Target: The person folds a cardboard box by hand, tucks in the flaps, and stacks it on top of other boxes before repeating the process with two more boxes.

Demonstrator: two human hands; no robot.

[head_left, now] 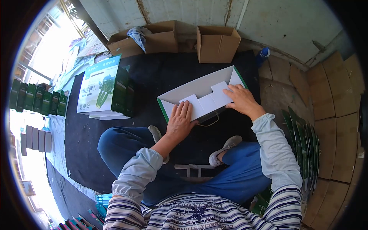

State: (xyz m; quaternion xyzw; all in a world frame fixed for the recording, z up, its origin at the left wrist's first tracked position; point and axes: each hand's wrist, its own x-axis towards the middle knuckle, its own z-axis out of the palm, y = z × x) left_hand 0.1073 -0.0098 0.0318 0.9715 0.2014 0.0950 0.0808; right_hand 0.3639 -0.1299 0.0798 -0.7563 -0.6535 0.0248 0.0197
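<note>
A carton (195, 85) with a white inside and green edges lies in front of me, its open side facing me. White flaps (211, 102) fold in along its near side, and a thin cord handle (209, 122) hangs below them. My left hand (181, 119) lies with fingers stretched over the left flap, its thumb at the near edge. At the right end, my right hand (242, 100) holds the right flap and near edge, fingers on top and thumb below.
Printed boxes (100, 86) stand at the left on black cloth (153, 73). Brown cartons (216, 48) line the wall behind. A blue bottle (263, 55) stands at the back right. Green flat cartons (306, 145) lean at my right, and dark green boxes (40, 100) stand far left.
</note>
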